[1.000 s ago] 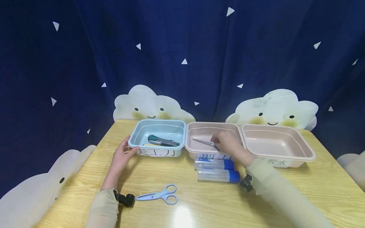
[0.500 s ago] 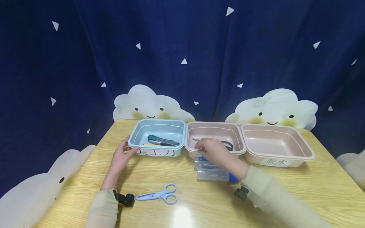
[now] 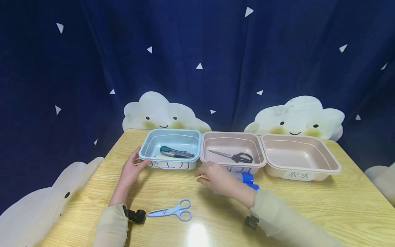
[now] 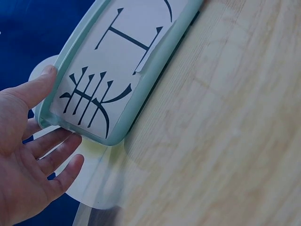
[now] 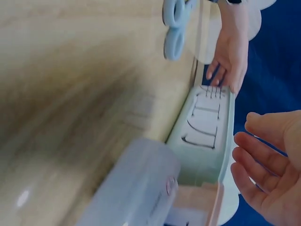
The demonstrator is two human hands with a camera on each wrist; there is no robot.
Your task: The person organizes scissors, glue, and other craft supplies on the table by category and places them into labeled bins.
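My left hand [image 3: 131, 171] holds the near-left corner of the light blue bin [image 3: 171, 130], thumb on the front rim and fingers round the side. A green and grey utility knife [image 3: 176, 153] lies inside that bin. My right hand [image 3: 214, 176], with loosely bent fingers and nothing in them, hovers before the middle pink bin [image 3: 228, 133]. It partly covers two clear glue bottles with blue caps [image 3: 247, 177]; the right wrist view shows one bottle [image 5: 136, 183] close up. Black-handled scissors [image 3: 239, 157] lie in the middle bin. Light blue scissors [image 3: 171, 212] rest on the table between my forearms.
Another pink bin [image 3: 296, 136] stands at the right end of the row. The bins carry white labels with dark characters on their fronts. A dark blue curtain [image 3: 185, 51] with clouds hangs behind the wooden table [image 3: 308, 202].
My right hand has come out of the middle bin, leaving the black-handled scissors lying there, and moved left and nearer over the glue bottles. My left hand has stayed at the blue bin.
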